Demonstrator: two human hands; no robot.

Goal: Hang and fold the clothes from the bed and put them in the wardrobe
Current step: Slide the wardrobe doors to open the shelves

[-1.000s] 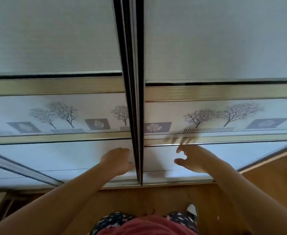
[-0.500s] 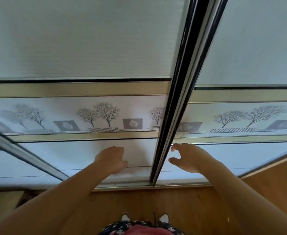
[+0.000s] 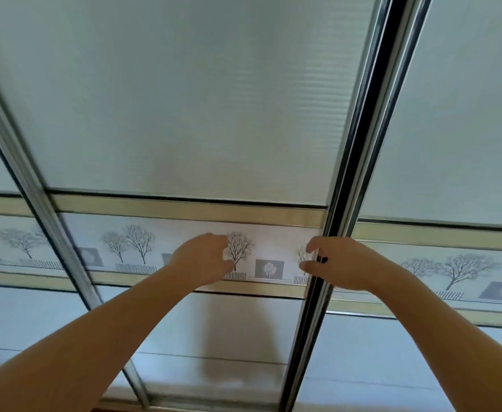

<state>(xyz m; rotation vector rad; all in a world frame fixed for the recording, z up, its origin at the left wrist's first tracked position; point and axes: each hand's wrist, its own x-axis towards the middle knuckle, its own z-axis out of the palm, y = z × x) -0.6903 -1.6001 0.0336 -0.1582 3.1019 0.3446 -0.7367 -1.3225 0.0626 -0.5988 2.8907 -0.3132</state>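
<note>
**A:** We're right up against the wardrobe (image 3: 466,120), and both hands are on its sliding door (image 3: 184,114). No clothes or bed in shot, so hanging and folding hasn't shown itself here.

**B:** Look at the right hand (image 3: 340,263). Thumb below and fingers above, curled round the dark door edge (image 3: 353,162) where the two panels meet. That's a proper grasp.

**A:** And the left hand (image 3: 202,260)?

**B:** It's up on the tree-patterned band (image 3: 125,248) with the fingers bent forward, nothing held that I can see. The back of the hand hides the tips, so I can't tell whether they press flat or just rest there.

**A:** How do you reckon this door handles?

**B:** It's a tall, rigid, framed panel, so I'd guess it's weighty, but it should run on its track rather than need lifting. The frosted face looks smooth and probably slippery, with poor purchase for a palm.

**A:** So the edge is the place to hold?

**B:** I'd say so. The metal frame is stiff and gives the fingers a lip. A steady sideways pull is the safest bet, because jerking it could make it bind against the neighbouring panel.
</note>
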